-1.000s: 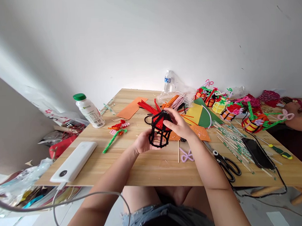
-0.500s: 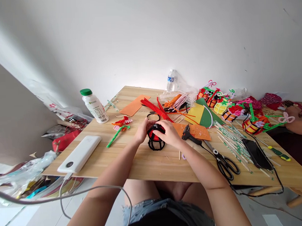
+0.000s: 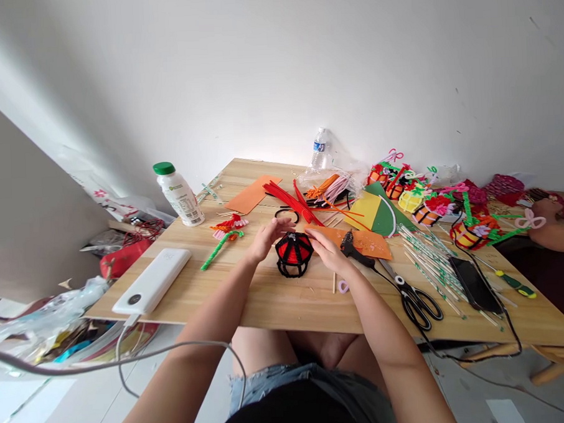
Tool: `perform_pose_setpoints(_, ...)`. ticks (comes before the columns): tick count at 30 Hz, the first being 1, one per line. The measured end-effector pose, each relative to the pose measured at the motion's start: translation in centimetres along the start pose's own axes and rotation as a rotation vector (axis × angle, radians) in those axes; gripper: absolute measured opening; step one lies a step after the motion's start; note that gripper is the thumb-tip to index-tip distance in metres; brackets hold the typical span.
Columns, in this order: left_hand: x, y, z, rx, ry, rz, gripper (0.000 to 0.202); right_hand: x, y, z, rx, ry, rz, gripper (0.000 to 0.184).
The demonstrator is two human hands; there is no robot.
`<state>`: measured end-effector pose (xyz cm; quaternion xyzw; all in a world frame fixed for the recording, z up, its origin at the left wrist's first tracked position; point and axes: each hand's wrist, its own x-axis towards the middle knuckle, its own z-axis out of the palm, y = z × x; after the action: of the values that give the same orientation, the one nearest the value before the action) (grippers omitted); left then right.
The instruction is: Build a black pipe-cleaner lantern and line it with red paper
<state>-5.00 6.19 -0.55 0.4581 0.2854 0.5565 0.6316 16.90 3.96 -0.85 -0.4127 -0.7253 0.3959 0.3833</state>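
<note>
A small lantern-shaped frame of black pipe cleaners with red inside (image 3: 294,256) stands on the wooden table (image 3: 277,305) in front of me. At its upper left is my left hand (image 3: 267,238), fingers stretched out and not wrapped round it. My right hand (image 3: 327,250) lies at its right side, also with straight fingers; whether the fingertips touch it I cannot tell. Just behind the frame is a black ring (image 3: 287,212), partly covered by my left fingers. Red pipe cleaners (image 3: 288,199) spread out beyond.
To the right lie a glue gun (image 3: 353,251), scissors (image 3: 417,299), striped sticks (image 3: 429,261) and a phone (image 3: 474,284). Finished colourful lanterns (image 3: 429,211) line the back right. A white power bank (image 3: 152,282) and a bottle (image 3: 178,194) are left. Another person's arm (image 3: 551,228) shows far right.
Both hands have loosened and moved apart from the black and red frame, which now shows more fully between them. The view has shifted slightly.
</note>
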Motion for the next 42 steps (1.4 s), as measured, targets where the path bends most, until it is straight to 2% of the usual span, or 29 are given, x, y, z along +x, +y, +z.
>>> perform_pose_setpoints(2, -0.6, 1.2, -0.3, 0.067, -0.141, 0.020, 0.064, 0.1, 0.1, -0.1, 0.012, -0.015, 0.045, 0.043)
perform_pose_setpoints(4, -1.3, 2.0, -0.2, 0.157, -0.288, -0.025, 0.080, 0.1, 0.0, -0.2, -0.029, -0.032, 0.072, 0.046)
perform_pose_setpoints(5, -1.6, 2.1, 0.0, 0.220, -0.300, -0.033, 0.084, 0.0, -0.1, -0.2, -0.065, -0.046, 0.070, 0.048)
perform_pose_setpoints(10, -2.0, 1.0, 0.7, 0.441, -0.238, -0.042, 0.084, -0.6, -0.3, 0.4, -0.242, -0.119, 0.039, 0.047)
perform_pose_setpoints(14, -1.3, 0.5, 0.2, 0.476, -0.200, 0.124, 0.077, -0.7, 0.1, 1.2, -0.327, -0.122, 0.090, 0.035)
perform_pose_setpoints(16, -1.0, 0.5, -0.2, 0.442, -0.192, 0.158, 0.072, -0.7, 0.4, 1.4, -0.325, -0.111, 0.101, 0.035)
perform_pose_setpoints(21, -0.6, 0.2, -0.7, 0.417, -0.194, 0.059, 0.072, -0.5, 0.6, 1.4, -0.336, -0.078, 0.077, 0.063)
perform_pose_setpoints(25, -0.5, -0.4, -0.4, 0.450, -0.060, 0.103, 0.073, -0.4, 0.8, 1.1, -0.353, 0.042, -0.073, 0.080)
perform_pose_setpoints(27, -0.6, -0.6, 0.0, 0.466, 0.026, 0.128, 0.070, -0.4, 1.0, 1.5, -0.370, 0.031, -0.125, 0.080)
perform_pose_setpoints(29, -0.7, -0.8, 0.5, 0.479, 0.090, 0.142, 0.071, -0.5, 1.2, 2.3, -0.406, -0.035, -0.139, 0.078)
perform_pose_setpoints(32, -0.8, -1.0, 1.0, 0.426, 0.161, 0.137, 0.074, -0.8, 1.3, 3.7, -0.495, -0.076, -0.150, 0.080)
perform_pose_setpoints(35, -0.5, -1.3, 0.8, 0.244, 0.196, 0.101, 0.077, -0.9, 1.0, 4.2, -0.590, -0.026, -0.208, 0.079)
perform_pose_setpoints(38, 0.0, -1.6, 0.4, 0.087, 0.183, 0.054, 0.076, -0.9, 0.5, 4.1, -0.656, 0.042, -0.311, 0.077)
perform_pose_setpoints(42, 0.2, -1.8, 0.3, 0.095, 0.201, 0.045, 0.073, -0.9, 0.4, 4.5, -0.726, 0.036, -0.354, 0.079)
